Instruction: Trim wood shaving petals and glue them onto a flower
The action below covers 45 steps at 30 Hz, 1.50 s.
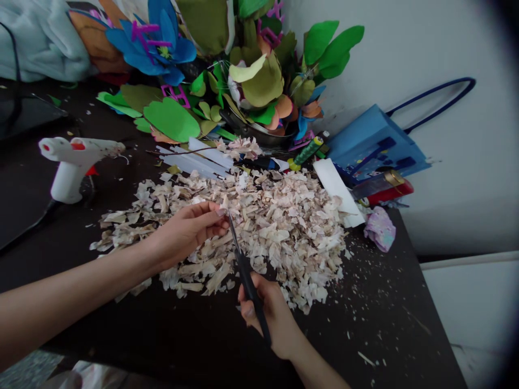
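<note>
Right grip (268, 316) closed on black-handled scissors (247, 286), blades (233, 232) just beside the left grip's (186, 235) pinched pale shred (224, 202), risking a cut.

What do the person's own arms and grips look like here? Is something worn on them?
Both are bare. The left arm and right arm show no sleeve in view, and neither wrist has a watch or band. The left grip and right grip wear no gloves. The arms look slim, and the fingers are slender.
</note>
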### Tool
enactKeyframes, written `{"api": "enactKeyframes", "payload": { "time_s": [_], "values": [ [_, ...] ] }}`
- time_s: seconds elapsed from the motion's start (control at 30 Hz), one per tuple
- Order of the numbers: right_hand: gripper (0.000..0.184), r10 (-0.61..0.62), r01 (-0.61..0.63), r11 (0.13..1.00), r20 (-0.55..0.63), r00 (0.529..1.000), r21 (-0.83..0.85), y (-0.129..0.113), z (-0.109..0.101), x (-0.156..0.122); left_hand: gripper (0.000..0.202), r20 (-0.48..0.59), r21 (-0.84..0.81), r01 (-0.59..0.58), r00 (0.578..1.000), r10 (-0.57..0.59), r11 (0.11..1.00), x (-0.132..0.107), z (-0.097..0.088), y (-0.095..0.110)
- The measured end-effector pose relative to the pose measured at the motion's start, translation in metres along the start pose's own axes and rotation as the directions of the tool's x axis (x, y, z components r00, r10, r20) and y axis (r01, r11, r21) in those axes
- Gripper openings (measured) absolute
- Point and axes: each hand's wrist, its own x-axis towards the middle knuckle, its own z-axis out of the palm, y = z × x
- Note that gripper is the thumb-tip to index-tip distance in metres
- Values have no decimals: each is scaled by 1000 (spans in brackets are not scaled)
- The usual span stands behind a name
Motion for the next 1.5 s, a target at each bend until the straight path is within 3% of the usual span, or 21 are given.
{"api": "enactKeyframes", "payload": {
  "time_s": [0.67, 1.5],
  "values": [
    [61, 78, -75, 986, -17, 997, 150, 0, 3, 2, 20, -13, -27, -8, 1000, 8, 1000, 2, -2, -4],
    [55, 78, -73, 992, -45, 996, 104, 10, 5, 0, 16, 3, -86, -11, 1000, 11, 996, 0, -7, -12]
  ]
}}
